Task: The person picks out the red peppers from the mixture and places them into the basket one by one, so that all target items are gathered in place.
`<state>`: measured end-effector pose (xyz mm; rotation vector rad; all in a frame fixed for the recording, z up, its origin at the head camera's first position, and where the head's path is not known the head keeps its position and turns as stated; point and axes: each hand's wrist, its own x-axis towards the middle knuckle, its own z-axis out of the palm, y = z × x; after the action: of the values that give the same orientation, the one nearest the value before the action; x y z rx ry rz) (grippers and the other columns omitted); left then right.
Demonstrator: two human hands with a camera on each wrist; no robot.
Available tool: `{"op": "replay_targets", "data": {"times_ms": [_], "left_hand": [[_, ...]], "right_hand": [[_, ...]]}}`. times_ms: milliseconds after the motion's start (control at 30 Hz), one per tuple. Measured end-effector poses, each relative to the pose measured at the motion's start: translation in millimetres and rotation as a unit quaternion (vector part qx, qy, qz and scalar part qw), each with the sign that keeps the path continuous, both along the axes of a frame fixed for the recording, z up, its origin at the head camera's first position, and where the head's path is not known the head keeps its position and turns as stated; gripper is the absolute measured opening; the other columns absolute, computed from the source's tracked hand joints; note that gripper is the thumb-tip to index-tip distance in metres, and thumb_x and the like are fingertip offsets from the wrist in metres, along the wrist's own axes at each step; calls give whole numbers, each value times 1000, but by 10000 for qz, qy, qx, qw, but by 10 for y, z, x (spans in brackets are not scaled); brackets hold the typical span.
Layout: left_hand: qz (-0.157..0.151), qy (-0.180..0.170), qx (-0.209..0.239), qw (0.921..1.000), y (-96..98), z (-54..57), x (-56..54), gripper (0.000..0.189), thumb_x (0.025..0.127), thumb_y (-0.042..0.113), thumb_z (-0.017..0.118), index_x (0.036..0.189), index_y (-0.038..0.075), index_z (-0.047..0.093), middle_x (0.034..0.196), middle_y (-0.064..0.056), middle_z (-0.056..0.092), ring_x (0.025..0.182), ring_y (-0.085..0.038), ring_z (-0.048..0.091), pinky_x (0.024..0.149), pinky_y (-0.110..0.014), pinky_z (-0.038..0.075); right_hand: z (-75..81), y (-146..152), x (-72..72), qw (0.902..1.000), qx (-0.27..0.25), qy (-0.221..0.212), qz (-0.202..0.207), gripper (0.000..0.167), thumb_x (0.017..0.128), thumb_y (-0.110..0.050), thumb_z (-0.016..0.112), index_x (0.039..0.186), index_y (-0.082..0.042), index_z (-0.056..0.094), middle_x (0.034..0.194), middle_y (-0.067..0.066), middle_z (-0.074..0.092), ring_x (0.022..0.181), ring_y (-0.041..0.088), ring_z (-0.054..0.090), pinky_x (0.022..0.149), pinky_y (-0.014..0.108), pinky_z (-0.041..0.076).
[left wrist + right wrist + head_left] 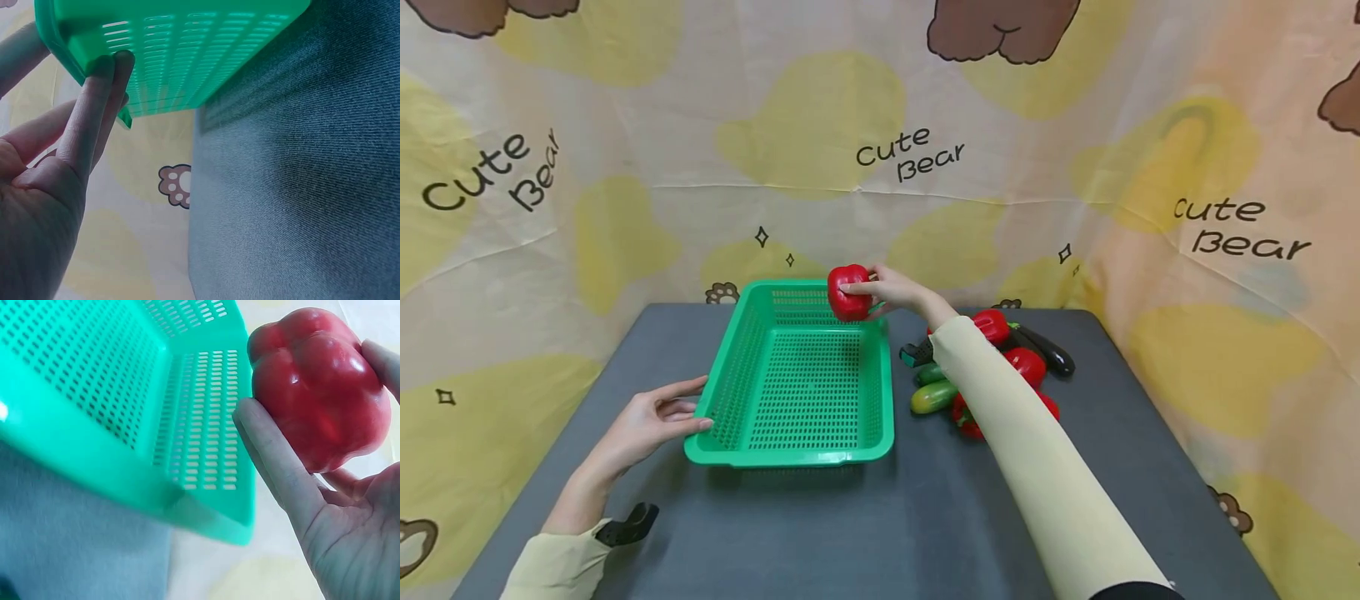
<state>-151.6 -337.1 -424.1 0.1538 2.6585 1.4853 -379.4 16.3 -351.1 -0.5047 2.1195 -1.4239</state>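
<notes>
Patterned cloth (692,108) reading "Cute Bear", my left hand (650,423) pinching green plastic basket (797,458), lengthwise forward, right hand (898,289) gripping round red pepper (847,306)

In the head view, the scene is lit softly; a faint shadow is cast on the table (790,542) under the basket (790,458). In the left wrist view, the left hand (44,194) is shaded. In the right wrist view, the basket's near rim (94,465) is blurred, while small glints are reflected by the pepper (319,394).
</notes>
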Motion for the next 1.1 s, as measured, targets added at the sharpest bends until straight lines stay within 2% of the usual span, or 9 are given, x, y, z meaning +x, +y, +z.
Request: {"op": "replay_targets", "data": {"times_ms": [300, 600, 700, 900, 1100], "left_hand": [[-70, 83, 188, 9998, -28, -39, -10, 70, 84, 28, 73, 143, 8, 41, 115, -19, 65, 94, -2, 65, 76, -22, 52], [-52, 26, 252, 9997, -46, -41, -11, 72, 83, 28, 74, 144, 8, 41, 115, -18, 65, 94, -1, 65, 76, -22, 52], [-89, 54, 271, 9996, -43, -42, -9, 71, 84, 26, 73, 143, 6, 40, 115, -19, 65, 94, -1, 64, 76, -22, 52], [-118, 117, 332, 9993, -43, -34, -1, 70, 84, 24, 73, 143, 6, 41, 114, -20, 65, 93, 0, 64, 75, -21, 52], [-135, 110, 423, 9990, -38, -41, -3, 70, 84, 24, 73, 143, 6, 41, 113, -21, 65, 94, -2, 65, 76, -22, 52]], "right_hand": [[-97, -312, 1, 9998, -102, -174, 26, 57, 89, -34, 64, 130, -6, 36, 129, 13, 49, 103, 34, 62, 77, 40, 56], [-286, -583, 12, 9963, -516, -667, -147, 57, 90, -29, 64, 132, -6, 34, 132, 14, 46, 104, 36, 61, 76, 42, 56], [-373, -644, 20, 9956, -563, -716, -214, 59, 90, -28, 64, 134, -5, 33, 134, 15, 46, 107, 37, 60, 81, 45, 54], [-527, -795, 58, 9943, -628, -809, -285, 67, 89, -27, 65, 140, -5, 28, 140, 17, 40, 118, 39, 52, 98, 55, 41], [-679, -975, 111, 9972, -315, -563, -366, 72, 87, -30, 68, 140, -4, 29, 140, 16, 40, 121, 36, 49, 93, 52, 47]]}}
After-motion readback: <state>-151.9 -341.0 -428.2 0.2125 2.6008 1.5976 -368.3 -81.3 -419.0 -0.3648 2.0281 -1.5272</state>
